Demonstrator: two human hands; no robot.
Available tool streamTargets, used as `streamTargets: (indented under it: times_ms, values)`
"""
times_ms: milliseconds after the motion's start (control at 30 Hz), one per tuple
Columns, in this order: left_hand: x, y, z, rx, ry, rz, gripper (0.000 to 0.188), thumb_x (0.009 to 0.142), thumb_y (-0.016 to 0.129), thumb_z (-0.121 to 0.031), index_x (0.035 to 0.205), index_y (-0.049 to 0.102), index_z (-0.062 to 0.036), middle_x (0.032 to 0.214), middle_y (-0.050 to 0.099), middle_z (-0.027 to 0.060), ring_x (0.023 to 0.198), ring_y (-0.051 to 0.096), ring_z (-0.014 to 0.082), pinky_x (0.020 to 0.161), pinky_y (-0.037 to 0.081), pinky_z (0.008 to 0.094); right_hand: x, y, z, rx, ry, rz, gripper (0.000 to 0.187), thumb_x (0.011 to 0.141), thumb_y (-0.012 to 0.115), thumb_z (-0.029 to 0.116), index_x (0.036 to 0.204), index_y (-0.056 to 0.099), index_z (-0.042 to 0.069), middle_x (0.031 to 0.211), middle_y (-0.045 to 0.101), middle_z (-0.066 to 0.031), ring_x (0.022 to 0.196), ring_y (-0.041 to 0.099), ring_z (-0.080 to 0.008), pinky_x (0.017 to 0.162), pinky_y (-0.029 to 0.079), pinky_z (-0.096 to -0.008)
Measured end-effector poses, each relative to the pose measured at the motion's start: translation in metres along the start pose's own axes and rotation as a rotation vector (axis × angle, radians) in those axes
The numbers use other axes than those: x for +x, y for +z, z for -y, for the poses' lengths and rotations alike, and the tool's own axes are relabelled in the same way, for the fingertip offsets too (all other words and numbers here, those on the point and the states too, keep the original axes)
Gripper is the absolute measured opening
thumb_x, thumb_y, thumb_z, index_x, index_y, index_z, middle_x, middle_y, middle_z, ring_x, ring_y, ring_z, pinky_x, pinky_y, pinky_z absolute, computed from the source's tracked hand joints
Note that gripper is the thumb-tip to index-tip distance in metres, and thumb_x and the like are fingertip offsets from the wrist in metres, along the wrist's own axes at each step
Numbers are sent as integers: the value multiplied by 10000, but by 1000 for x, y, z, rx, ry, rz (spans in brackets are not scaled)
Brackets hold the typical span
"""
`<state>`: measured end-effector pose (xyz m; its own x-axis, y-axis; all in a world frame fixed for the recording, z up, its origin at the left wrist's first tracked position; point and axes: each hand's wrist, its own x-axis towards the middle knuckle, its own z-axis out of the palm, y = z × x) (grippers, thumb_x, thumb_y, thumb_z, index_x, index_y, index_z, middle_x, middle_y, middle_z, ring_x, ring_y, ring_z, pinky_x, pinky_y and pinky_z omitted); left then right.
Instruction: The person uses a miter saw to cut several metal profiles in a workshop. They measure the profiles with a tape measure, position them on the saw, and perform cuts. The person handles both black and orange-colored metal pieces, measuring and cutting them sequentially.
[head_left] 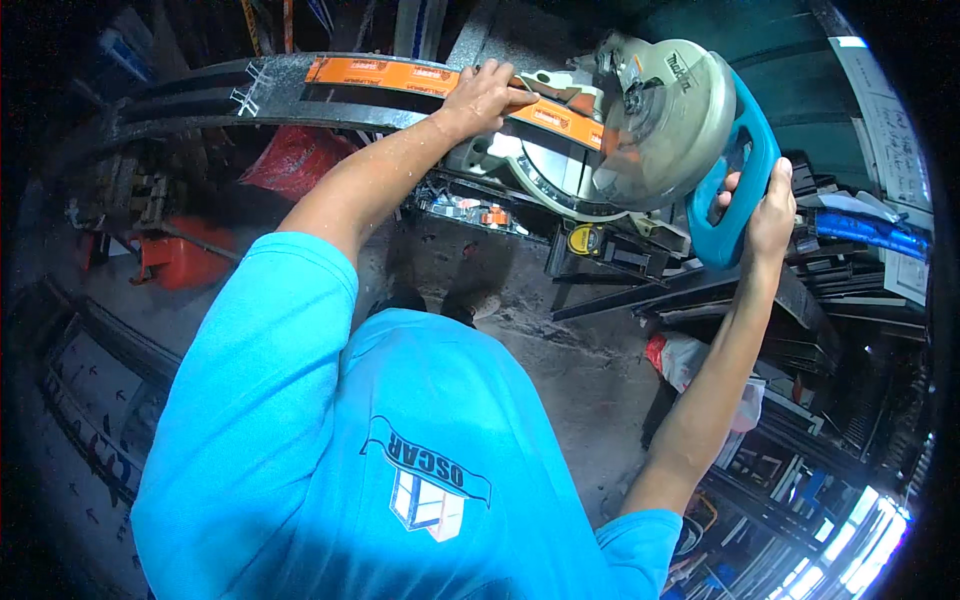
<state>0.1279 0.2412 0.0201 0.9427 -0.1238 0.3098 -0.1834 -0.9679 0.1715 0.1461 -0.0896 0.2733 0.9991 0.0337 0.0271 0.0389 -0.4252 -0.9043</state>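
Left hand: the left hand (490, 97), upper middle of the frame, is partly closed, its fingers bent over the orange strip (385, 77) and gripping it.
Right hand: the right hand (768, 212), right of the upper middle, is wrapped round the teal handle (735, 225), fingertips showing through its opening.
Orange strip: it runs from the upper left toward the saw, printed along its face, its right end just beside the round guard.
Saw: the round guard (690, 125) is pale and joined to the teal handle; its lower left edge is blurred, and whether it touches the strip cannot be told.
Saw base: the pale base (540, 178) lies below the strip, curved at its near edge.
Just below: a yellow tape measure (585, 239) sits under the saw, near the middle.
Left side: a dark counter (165, 125) reaches toward the left edge; beneath it are a red bag (295, 160) and an orange-red container (185, 255).
Right side: a white-and-red bag (683, 360) is beside the right forearm.
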Motion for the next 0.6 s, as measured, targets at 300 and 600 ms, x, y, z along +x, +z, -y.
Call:
streamTargets:
  times_ms: [300,600]
  values:
    - [0,4,2,-27,20,-43,652,779,806,-122,1353,652,-391,1273,551,83,1201,502,290,932,439,473,1,-3,-13,8,-18,24,593,1091,300,505,956,596,9,738,646,-110,550,631,-193,505,531,-348]
    - [0,2,2,-8,31,-56,626,798,771,-107,1349,658,-384,1252,553,90,1181,504,299,908,438,482,-2,-2,-15,18,-28,12,604,1089,301,516,942,593,8,734,641,-111,547,627,-194,500,526,-346]
